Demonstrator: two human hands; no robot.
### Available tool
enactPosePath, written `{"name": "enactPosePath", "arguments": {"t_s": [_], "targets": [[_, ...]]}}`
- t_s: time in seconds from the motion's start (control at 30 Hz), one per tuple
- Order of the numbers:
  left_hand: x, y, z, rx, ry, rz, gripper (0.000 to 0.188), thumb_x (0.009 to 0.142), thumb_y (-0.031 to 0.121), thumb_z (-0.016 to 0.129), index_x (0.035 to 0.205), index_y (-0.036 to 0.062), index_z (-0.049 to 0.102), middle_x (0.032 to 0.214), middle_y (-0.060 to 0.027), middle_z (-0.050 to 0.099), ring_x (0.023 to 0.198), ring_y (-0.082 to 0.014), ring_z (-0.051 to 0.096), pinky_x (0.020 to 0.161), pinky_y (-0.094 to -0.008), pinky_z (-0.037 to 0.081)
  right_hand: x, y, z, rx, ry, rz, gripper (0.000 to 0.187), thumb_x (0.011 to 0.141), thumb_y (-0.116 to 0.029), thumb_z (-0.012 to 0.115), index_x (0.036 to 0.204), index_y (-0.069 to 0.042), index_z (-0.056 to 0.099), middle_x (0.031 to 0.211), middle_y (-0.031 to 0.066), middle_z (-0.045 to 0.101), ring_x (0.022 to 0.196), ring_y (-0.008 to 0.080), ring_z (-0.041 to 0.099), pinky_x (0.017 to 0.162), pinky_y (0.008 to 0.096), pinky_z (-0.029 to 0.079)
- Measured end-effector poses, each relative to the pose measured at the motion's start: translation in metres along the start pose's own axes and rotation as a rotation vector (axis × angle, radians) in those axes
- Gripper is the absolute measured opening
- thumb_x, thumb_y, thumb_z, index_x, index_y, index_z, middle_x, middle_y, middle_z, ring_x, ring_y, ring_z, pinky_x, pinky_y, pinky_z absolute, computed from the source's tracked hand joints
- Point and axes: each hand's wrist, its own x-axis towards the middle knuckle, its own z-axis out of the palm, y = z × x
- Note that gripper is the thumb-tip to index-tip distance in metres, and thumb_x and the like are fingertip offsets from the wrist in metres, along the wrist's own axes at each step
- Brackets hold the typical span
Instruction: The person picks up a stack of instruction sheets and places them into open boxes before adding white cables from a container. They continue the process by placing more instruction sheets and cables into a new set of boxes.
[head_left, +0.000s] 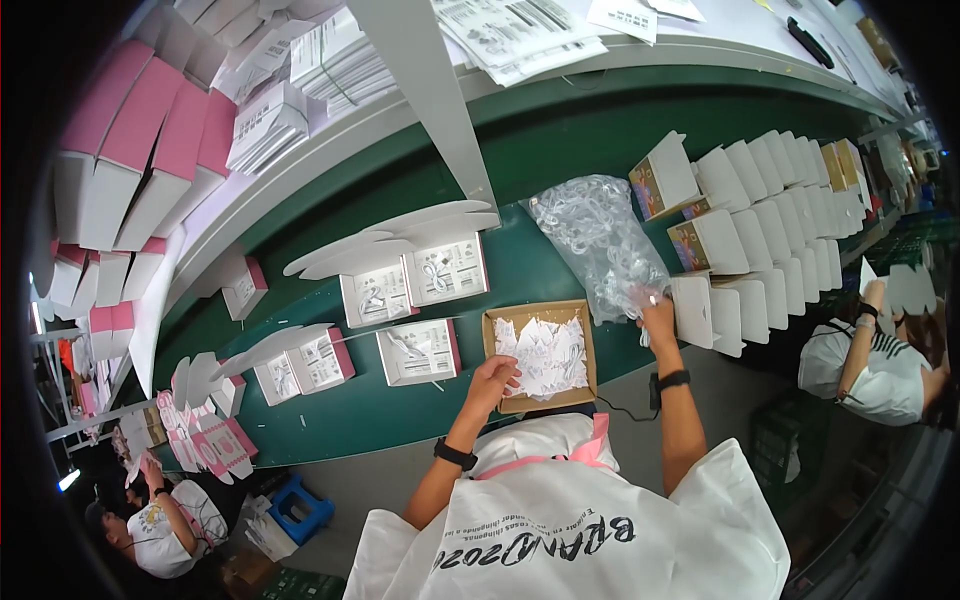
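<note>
My left hand (494, 382) rests at the left rim of a shallow cardboard box (590, 350), its fingers bent together over the edge. Folded white paper slips (542, 350) fill that box; whether my fingertips grip one is hidden. Right of it lies a clear plastic bag (595, 235) full of coiled white cables. At the bag's near end, my right hand (657, 318) has its fingers closed, partly behind shiny plastic. A bit of something white shows below those fingers, too small to name.
Open white boxes (418, 352) with pink sides stand left on the green table (370, 420), several with white cables inside. Rows of open cartons (735, 240) stand right. A metal post (430, 100) and shelf with paper stacks (330, 60) are ahead. Co-workers (870, 360) flank both sides.
</note>
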Motion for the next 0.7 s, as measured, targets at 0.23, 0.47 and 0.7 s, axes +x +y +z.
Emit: {"name": "enactPosePath", "arguments": {"t_s": [0.23, 0.47, 0.7], "targets": [[-0.003, 0.010, 0.017, -0.020, -0.068, -0.053, 0.023, 0.094, 0.019, 0.053, 0.112, 0.0052, 0.057, 0.099, -0.0065, 0.064, 0.082, -0.0125, 0.060, 0.067, -0.0255, 0.048, -0.087, 0.014, -0.012, 0.571, 0.104, 0.200, 0.030, 0.086, -0.024, 0.068, 0.106, 0.000, 0.065, 0.080, 0.0015, 0.063, 0.059, 0.0076, 0.054, 0.044, 0.0205, 0.037], [-0.040, 0.065, 0.042, -0.166, -0.383, -0.061, 0.031, 0.097, 0.027, 0.052, 0.121, 0.0065, 0.053, 0.112, -0.0073, 0.059, 0.091, -0.0119, 0.057, 0.070, -0.0244, 0.050, -0.185, -0.043, 0.021, 0.398, -0.226, 0.153, 0.033, 0.087, -0.021, 0.067, 0.111, 0.001, 0.064, 0.085, 0.0026, 0.065, 0.060, 0.0060, 0.056, 0.046, 0.0176, 0.040], [-0.100, 0.066, -0.023, -0.133, -0.203, 0.006, 0.031, 0.098, 0.032, 0.051, 0.114, 0.0063, 0.057, 0.085, 0.0002, 0.057, 0.069, -0.0057, 0.054, 0.054, -0.0217, 0.045, -0.202, -0.086, 0.120, 0.261, -0.809, 0.091, 0.030, 0.090, -0.018, 0.063, 0.113, 0.001, 0.063, 0.086, 0.0034, 0.066, 0.060, 0.0060, 0.056, 0.047, 0.0178, 0.043]]}}
